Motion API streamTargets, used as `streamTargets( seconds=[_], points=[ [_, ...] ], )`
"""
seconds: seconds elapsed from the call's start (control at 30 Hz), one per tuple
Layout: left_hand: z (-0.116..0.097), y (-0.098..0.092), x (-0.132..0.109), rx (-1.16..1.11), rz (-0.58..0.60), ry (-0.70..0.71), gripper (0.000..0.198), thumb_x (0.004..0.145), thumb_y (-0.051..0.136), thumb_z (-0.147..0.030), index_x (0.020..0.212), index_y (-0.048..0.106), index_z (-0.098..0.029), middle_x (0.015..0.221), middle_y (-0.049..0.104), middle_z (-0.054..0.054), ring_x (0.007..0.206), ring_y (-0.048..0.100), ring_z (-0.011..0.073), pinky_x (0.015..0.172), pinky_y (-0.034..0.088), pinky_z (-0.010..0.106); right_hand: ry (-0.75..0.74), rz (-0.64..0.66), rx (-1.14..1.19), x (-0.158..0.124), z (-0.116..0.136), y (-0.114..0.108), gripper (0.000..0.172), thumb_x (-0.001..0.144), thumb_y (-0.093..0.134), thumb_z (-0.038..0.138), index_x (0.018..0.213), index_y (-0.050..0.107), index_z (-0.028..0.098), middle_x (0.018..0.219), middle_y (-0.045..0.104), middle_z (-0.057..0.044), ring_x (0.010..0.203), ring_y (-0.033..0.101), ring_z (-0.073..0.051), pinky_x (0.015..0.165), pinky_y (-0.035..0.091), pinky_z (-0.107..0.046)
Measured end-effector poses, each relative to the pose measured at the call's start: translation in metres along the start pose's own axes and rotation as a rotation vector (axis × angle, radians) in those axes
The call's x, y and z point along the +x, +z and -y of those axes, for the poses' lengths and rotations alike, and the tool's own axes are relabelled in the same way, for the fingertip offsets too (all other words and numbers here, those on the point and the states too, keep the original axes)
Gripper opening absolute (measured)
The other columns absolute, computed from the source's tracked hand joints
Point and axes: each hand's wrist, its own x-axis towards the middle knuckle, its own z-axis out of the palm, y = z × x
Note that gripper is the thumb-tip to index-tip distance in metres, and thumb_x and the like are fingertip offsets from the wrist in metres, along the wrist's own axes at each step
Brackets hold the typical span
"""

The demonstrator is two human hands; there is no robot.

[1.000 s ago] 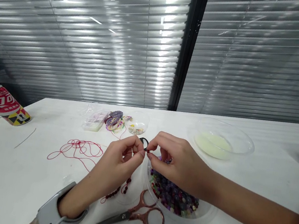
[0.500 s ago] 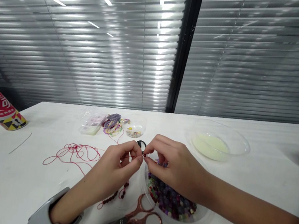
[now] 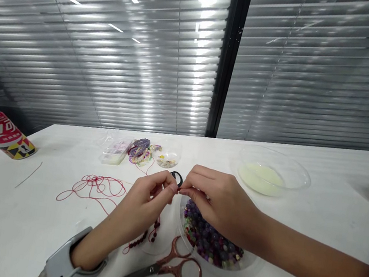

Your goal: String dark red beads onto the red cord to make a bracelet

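By the left rim of the bowl (image 3: 249,262), a bead (image 3: 178,189) is pinched by the right hand (image 3: 221,202), beside the left hand's (image 3: 147,200) pressed-together fingertips.

Hands (image 3: 145,200): 2
Copper scissors (image 3: 154,269): 1 pair
Red can (image 3: 1,132): 1
Watch (image 3: 64,261): 1
Red cord tangle (image 3: 95,182): 1
Bead bowl (image 3: 251,263): 1
Bowl beads (image 3: 213,244): too many to count
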Motion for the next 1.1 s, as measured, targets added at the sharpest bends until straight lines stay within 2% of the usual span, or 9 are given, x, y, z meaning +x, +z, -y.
streamTargets(
  seconds=[0.1, 0.23, 0.37, 0.67, 0.83, 1.0, 1.1],
  points=[
    [0.0, 0.0, 0.001, -0.028, 0.007, 0.005, 0.029, 0.091, 0.042, -0.037, 0.069, 0.049, -0.02, 0.063, 0.044, -0.003, 0.059, 0.041, 0.0124, 0.053, 0.032, 0.023, 0.0, 0.008, 0.008, 0.0, 0.001, 0.0, 0.02, 0.089, 0.043, 0.011, 0.074, 0.056, 0.015, 0.074, 0.053, -0.002, 0.065, 0.047, -0.011, 0.061, 0.037, -0.025],
    [0.0, 0.0, 0.001, -0.066, 0.028, 0.021, 0.026, 0.091, 0.043, -0.039, 0.076, 0.053, -0.02, 0.065, 0.047, -0.003, 0.059, 0.04, 0.0122, 0.053, 0.033, 0.024, 0.018, -0.042, 0.051, 0.0, 0.002, 0.0, 0.017, 0.089, 0.043, 0.013, 0.077, 0.055, 0.015, 0.077, 0.051, -0.001, 0.063, 0.044, -0.01, 0.058, 0.035, -0.024],
    [0.001, 0.001, 0.001, -0.101, 0.037, 0.089, 0.021, 0.091, 0.045, -0.037, 0.08, 0.053, -0.021, 0.075, 0.052, -0.002, 0.073, 0.048, 0.0135, 0.068, 0.039, 0.025, 0.037, -0.086, 0.09, 0.001, 0.001, 0.0, 0.013, 0.088, 0.047, 0.016, 0.078, 0.056, 0.016, 0.078, 0.05, 0.0, 0.061, 0.042, -0.008, 0.056, 0.034, -0.023],
    [0.006, 0.0, 0.004, -0.088, 0.0, 0.144, 0.008, 0.089, 0.048, -0.022, 0.091, 0.055, -0.022, 0.095, 0.06, 0.001, 0.097, 0.053, 0.0174, 0.09, 0.039, 0.031, 0.102, -0.103, 0.163, 0.004, 0.002, -0.004, 0.011, 0.086, 0.051, 0.016, 0.077, 0.058, 0.016, 0.073, 0.052, 0.003, 0.061, 0.045, -0.007, 0.059, 0.036, -0.022],
    [0.006, 0.001, 0.005, -0.06, -0.018, 0.122, 0.013, 0.089, 0.052, -0.03, 0.084, 0.058, -0.02, 0.084, 0.061, 0.002, 0.086, 0.057, 0.0175, 0.08, 0.043, 0.03, 0.125, -0.085, 0.196, 0.005, 0.001, -0.006, 0.01, 0.084, 0.053, 0.017, 0.075, 0.057, 0.017, 0.071, 0.056, 0.003, 0.061, 0.046, -0.007, 0.059, 0.036, -0.022],
    [0.008, 0.001, 0.007, -0.029, -0.056, 0.106, 0.013, 0.087, 0.054, -0.03, 0.082, 0.059, -0.02, 0.081, 0.062, 0.001, 0.081, 0.057, 0.0158, 0.076, 0.043, 0.028, 0.181, 0.037, 0.155, 0.005, -0.001, -0.016, 0.012, 0.084, 0.052, 0.018, 0.076, 0.061, 0.018, 0.064, 0.059, 0.005, 0.055, 0.045, -0.007, 0.056, 0.034, -0.022],
    [0.008, 0.0, 0.008, 0.011, -0.082, 0.069, 0.014, 0.087, 0.054, -0.031, 0.081, 0.06, -0.019, 0.08, 0.062, 0.001, 0.08, 0.057, 0.0162, 0.075, 0.042, 0.029, 0.192, 0.231, 0.036, 0.004, -0.002, -0.021, 0.014, 0.079, 0.053, 0.016, 0.072, 0.064, 0.018, 0.063, 0.061, 0.004, 0.057, 0.048, -0.008, 0.055, 0.032, -0.023]
  ],
)
